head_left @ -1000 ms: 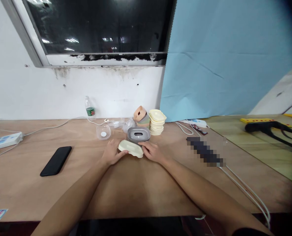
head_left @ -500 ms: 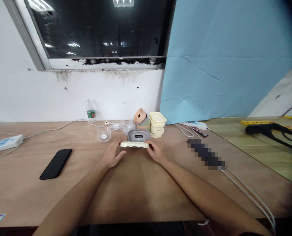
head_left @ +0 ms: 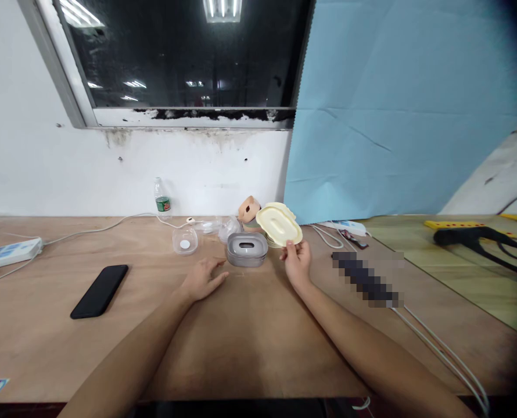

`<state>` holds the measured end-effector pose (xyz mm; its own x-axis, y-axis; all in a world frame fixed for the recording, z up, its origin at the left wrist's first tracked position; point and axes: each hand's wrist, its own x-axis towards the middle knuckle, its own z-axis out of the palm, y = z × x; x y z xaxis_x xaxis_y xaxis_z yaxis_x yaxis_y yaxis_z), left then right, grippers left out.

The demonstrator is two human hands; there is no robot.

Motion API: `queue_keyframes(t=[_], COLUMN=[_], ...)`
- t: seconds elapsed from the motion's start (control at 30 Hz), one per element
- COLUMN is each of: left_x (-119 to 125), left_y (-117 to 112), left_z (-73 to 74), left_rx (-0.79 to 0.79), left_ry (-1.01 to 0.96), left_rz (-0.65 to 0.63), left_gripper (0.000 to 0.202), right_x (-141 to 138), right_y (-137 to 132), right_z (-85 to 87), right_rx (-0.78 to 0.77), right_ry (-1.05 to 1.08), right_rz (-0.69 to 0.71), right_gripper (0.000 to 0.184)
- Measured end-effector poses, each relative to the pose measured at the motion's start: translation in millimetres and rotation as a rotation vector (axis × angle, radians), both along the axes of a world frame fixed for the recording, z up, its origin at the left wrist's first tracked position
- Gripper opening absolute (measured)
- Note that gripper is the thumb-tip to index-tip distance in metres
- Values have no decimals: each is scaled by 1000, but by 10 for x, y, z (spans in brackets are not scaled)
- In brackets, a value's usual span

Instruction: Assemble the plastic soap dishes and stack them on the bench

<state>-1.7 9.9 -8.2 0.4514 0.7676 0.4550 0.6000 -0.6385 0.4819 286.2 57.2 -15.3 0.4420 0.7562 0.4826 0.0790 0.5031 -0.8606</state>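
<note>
My right hand (head_left: 298, 261) pinches the near edge of a pale yellow lid (head_left: 279, 225), which is tilted up and hides most of the stack of similar lids behind it. Resting on the table, my left hand (head_left: 203, 279) has its thumb and fingers apart and holds nothing. Between the hands stands a grey oval container (head_left: 247, 258) with a dark slot in its top. Behind it sits a peach-coloured piece (head_left: 248, 209) with a dark opening. Left of the grey container is a clear plastic tub (head_left: 185, 241).
A black phone (head_left: 99, 291) lies on the left of the wooden table (head_left: 223, 348). A plastic bottle (head_left: 162, 200) stands by the wall. White power strips (head_left: 18, 255) and cables lie at the left and right. A blurred-out dark object (head_left: 365, 278) lies at right.
The yellow lid was held level between both hands; now my right hand alone has carried it right and tilted it up toward the lid stack. My left hand has let go, staying nearly in place.
</note>
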Motion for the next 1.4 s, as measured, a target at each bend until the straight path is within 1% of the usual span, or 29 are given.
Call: queue_keyframes(t=[0.2, 0.37, 0.47, 0.53, 0.63, 0.73, 0.8, 0.9, 1.0, 1.13, 1.23, 1.3, 1.4], left_x=[14, 14, 17, 18, 16, 13, 12, 12, 12, 13, 12, 11, 9], left_y=[-3, -5, -8, -10, -12, -11, -9, -7, -3, -1, -5, -8, -10], left_z=[-9, -4, -1, -1, -6, -9, -8, -5, 0, 9, 14, 14, 10], left_rx=[-52, -68, -65, -63, -64, -69, -78, -91, -96, -103, -105, -106, -107], left_ry=[16, 93, 108, 101, 80, 97, 125, 149, 160, 167, 168, 166, 167], left_rz=[-47, -39, -36, -35, -36, -30, -16, 1, 2, 7, 4, 3, 12], left_gripper=[38, 37, 36, 36, 36, 36, 35, 35, 35, 35, 35, 36, 36], right_x=[50, 42, 99, 200, 437, 698, 842, 986, 1054, 1064, 1027, 983, 905], right_y=[15, -9, 23, 87, 228, 380, 477, 618, 750, 896, 972, 993, 968], right_z=[58, 95, 133, 193, 348, 526, 616, 695, 741, 785, 778, 759, 739], right_rx=[1, 3, 10, 52, 120, 123, 122, 91, 50, 81, 102, 83, 55], right_ry=[81, 139, 114, 42, -164, -478, -692, -941, -1072, -1113, -1127, -1147, -1168], right_rz=[42, 47, 29, -44, -248, -382, -409, -334, -228, -121, -38, -19, -40], right_gripper=[37, 43, 42, 41, 37, 32, 29, 27, 26, 24, 23, 24, 26])
